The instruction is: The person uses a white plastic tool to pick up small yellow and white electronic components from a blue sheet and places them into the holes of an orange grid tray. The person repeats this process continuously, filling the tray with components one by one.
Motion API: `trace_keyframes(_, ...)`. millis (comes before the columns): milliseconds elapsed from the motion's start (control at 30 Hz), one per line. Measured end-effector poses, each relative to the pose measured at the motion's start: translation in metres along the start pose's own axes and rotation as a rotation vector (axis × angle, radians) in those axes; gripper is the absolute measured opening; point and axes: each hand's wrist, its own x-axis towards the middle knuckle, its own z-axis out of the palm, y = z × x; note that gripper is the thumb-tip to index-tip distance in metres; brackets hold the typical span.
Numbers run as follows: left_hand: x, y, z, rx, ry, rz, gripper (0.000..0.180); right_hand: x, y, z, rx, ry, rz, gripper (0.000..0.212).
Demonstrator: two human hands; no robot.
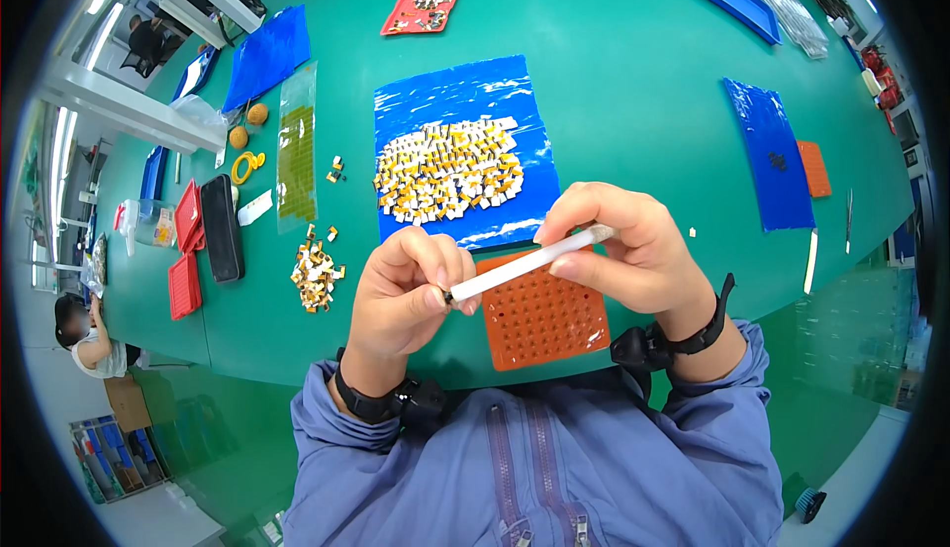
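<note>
My right hand is closed around the right end of a slim white stick, pinching it between thumb and fingers. The stick slants down toward my left hand. There, thumb and fingertips pinch a small dark piece against the stick's left end; its kind is too small to tell. Under the stick lies an orange plate with rows of small dimples. Beyond my hands, a blue sheet carries a large heap of small white-and-yellow parts.
Left of my left hand is a smaller pile of similar parts. Farther left lie a black case, red trays and yellow scissors. A red tray holds bits at the back. Another blue sheet lies right.
</note>
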Motion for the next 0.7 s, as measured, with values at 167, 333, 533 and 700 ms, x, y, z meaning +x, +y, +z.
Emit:
trace_keyframes(167,0.0003,0.0004,0.0001,-0.016,-0.008,0.006,0.011,0.0006,0.0028,-0.0004,-0.032,-0.029,-0.038,0.013)
trace_keyframes(333,-0.0004,0.0007,0.0008,0.007,-0.003,0.011,0.011,-0.0009,0.0024,0.0010,-0.164,-0.009,-0.089,0.008)
trace_keyframes(533,-0.0013,0.0022,0.0001,-0.005,-0.009,0.017,0.011,-0.0004,0.0056,0.0037,-0.181,-0.020,-0.156,0.008)
trace_keyframes(700,-0.0017,0.0028,0.0003,0.002,-0.014,0.014,0.012,0.0018,0.0042,0.0061,-0.182,0.023,-0.198,0.007)
